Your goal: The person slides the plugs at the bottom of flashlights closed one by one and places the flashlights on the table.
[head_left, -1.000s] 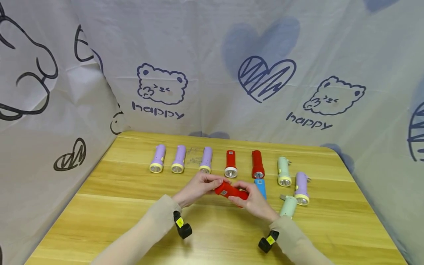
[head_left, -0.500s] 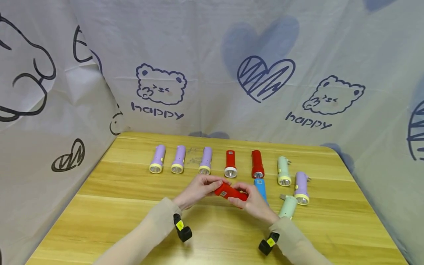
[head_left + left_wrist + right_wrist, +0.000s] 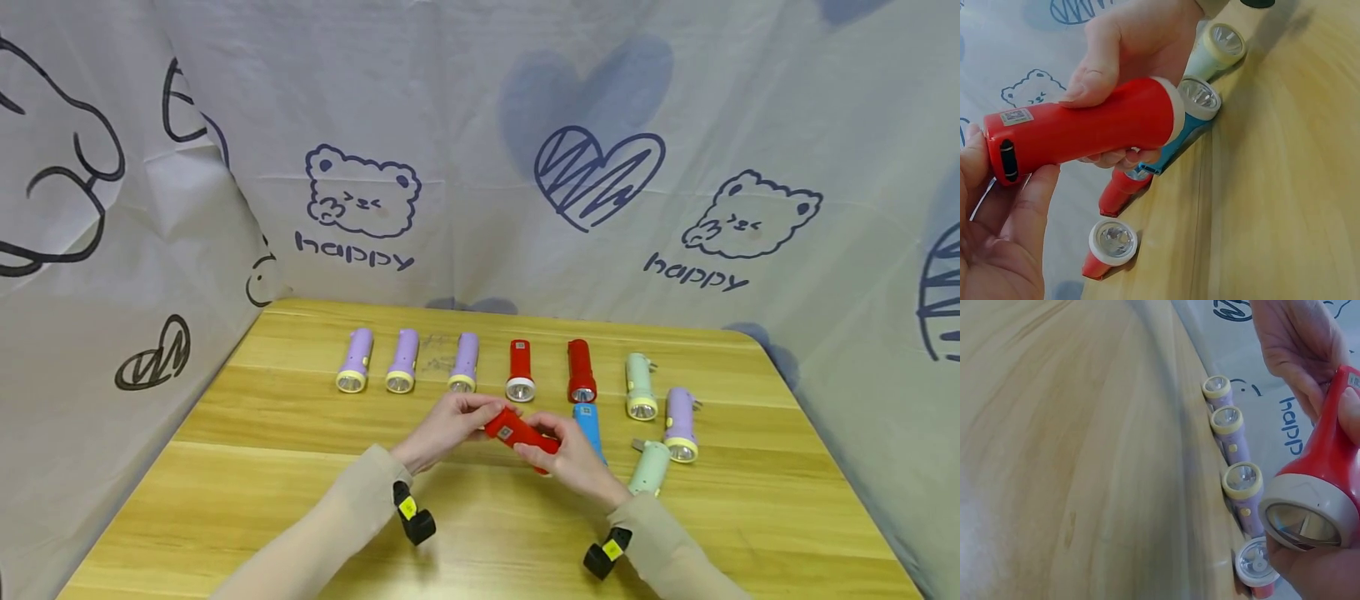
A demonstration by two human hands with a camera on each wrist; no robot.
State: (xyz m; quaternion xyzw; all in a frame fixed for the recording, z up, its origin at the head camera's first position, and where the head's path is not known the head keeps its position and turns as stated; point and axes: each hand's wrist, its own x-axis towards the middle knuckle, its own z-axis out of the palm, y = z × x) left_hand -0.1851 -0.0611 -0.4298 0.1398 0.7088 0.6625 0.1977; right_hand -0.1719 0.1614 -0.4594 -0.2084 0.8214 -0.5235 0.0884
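Observation:
Held above the table is a red flashlight [image 3: 510, 427] with a white head ring [image 3: 1319, 487]. My right hand [image 3: 576, 460] grips its body toward the lens end, thumb on top. At the tail end, my left hand [image 3: 448, 427] pinches it between thumb and fingers. A small label [image 3: 1017, 117] and a black slot with metal strips inside [image 3: 1008, 160] show near that tail in the left wrist view. The lens faces down and toward the table in the right wrist view. Behind my right hand lies a blue flashlight [image 3: 588, 429].
Along the back lie several purple flashlights [image 3: 403, 361], two more red ones [image 3: 520, 367] and a pale green one [image 3: 641, 386]. Another purple [image 3: 681, 423] and another green flashlight [image 3: 651, 467] lie at right, the latter partly hidden by my wrist. A printed cloth [image 3: 480, 208] encloses the wooden table [image 3: 247, 467].
Both hands keep their hold on the red flashlight, nearly still. The view shifts slightly; the other flashlights stay in place.

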